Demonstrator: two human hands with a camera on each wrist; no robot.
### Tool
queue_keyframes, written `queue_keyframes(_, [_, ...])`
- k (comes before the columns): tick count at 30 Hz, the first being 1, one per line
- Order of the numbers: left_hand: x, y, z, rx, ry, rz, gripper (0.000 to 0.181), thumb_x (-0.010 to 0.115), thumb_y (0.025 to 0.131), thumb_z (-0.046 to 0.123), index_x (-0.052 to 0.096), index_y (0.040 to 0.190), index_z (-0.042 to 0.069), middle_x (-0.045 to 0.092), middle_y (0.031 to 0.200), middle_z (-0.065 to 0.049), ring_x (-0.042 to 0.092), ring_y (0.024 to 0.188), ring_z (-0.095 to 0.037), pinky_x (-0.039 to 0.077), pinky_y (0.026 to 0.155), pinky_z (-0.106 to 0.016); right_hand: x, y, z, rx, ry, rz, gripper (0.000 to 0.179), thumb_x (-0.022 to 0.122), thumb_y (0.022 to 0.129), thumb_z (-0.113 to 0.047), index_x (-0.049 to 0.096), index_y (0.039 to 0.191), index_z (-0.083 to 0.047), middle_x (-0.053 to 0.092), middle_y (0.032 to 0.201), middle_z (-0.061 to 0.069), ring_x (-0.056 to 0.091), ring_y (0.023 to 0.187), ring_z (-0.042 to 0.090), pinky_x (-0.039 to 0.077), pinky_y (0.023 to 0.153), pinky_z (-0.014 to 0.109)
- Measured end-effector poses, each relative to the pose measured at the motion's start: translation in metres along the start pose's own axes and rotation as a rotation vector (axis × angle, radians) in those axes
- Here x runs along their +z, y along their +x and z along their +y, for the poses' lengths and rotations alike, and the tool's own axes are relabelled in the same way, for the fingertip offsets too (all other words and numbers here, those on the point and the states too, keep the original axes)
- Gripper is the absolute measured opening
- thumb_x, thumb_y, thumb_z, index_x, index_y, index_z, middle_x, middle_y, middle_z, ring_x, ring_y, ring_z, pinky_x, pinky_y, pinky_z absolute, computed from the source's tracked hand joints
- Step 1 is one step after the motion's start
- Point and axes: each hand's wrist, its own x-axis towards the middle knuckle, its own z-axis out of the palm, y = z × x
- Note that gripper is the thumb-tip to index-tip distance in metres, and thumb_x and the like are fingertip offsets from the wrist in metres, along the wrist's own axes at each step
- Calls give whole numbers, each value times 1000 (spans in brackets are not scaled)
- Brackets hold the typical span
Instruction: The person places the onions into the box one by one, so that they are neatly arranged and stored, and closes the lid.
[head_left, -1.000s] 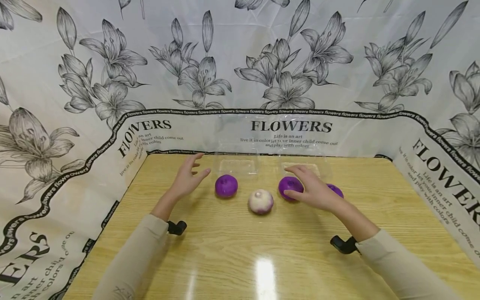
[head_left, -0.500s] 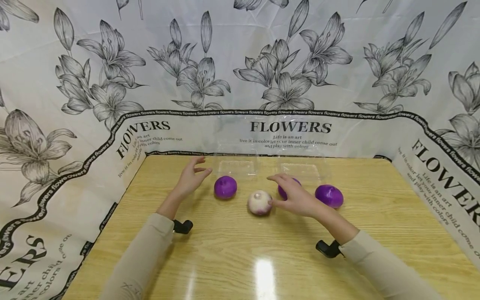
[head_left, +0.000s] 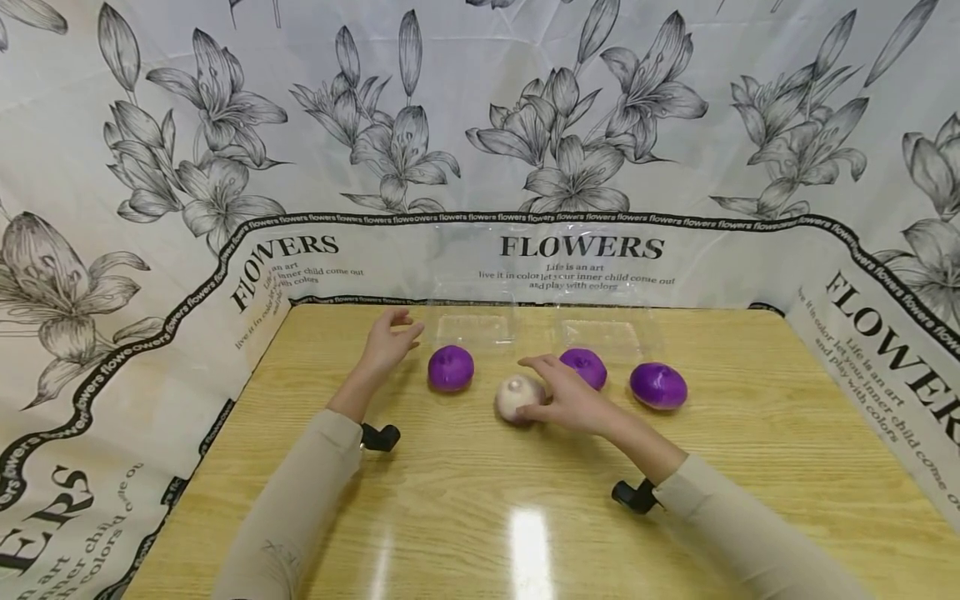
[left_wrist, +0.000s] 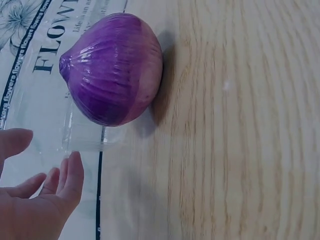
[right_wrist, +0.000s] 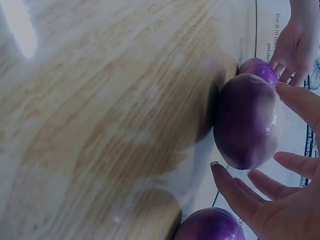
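Right hand (head_left: 572, 403) is what I see mid-frame, fingers spread loosely around the pale onion (head_left: 517, 395) on the worktop (head_left: 480, 517), touching but not clamping it. Left hand (head_left: 388, 343) hovers relaxed, fingers apart, just left of a purple onion (head_left: 451, 368).

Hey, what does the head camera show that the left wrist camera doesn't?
Only the head view shows the right hand touching the pale onion, two more purple onions, both sleeves and the flower-print backdrop. Only the left wrist view shows the ridged skin of the purple onion close up. Both show that onion, the left hand open beside it, and the wooden table.
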Motion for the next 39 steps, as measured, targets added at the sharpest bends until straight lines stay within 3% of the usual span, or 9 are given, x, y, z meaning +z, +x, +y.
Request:
queue_keyframes(8, [5, 7, 1, -95, -130, 32, 53, 59, 103, 4, 38, 149, -9, 47, 132, -23, 56, 124, -38, 60, 99, -35, 7, 4, 3, -2, 5, 3, 80, 87, 83, -32, 51, 142, 7, 56, 137, 28, 54, 128, 42, 49, 109, 58])
queue_keyframes(15, [12, 9, -1, -105, -188, 23, 47, 56, 103, -2, 41, 145, -15, 51, 120, -20, 55, 122, -42, 59, 100, -37, 12, 3, 6, 43, 74, -26, 76, 86, 85, -30, 51, 141, 9, 58, 138, 26, 55, 128, 42, 49, 108, 56])
queue_keyframes(25, [15, 13, -6, -168, -303, -8, 45, 53, 103, -4, 41, 145, -16, 46, 136, -29, 49, 132, -44, 55, 105, -36, 13, 3, 6, 64, 117, -39, 73, 86, 85, -27, 52, 142, 5, 59, 138, 23, 57, 126, 39, 52, 106, 53])
queue_keyframes(30, [16, 16, -10, -203, -304, -26, 45, 53, 104, -2, 41, 145, -16, 46, 137, -30, 49, 132, -43, 56, 104, -35, 12, 4, 7, 59, 114, -45, 72, 86, 85, -27, 53, 141, 5, 59, 138, 23, 57, 126, 39, 52, 105, 53])
queue_keyframes(39, [18, 17, -12, -230, -319, -19, 42, 56, 104, 0, 47, 142, -14, 52, 123, -25, 54, 124, -40, 58, 101, -34, 12, 3, 9, 61, 111, -47, 73, 85, 86, -30, 53, 141, 4, 59, 138, 22, 57, 126, 38, 52, 106, 53])
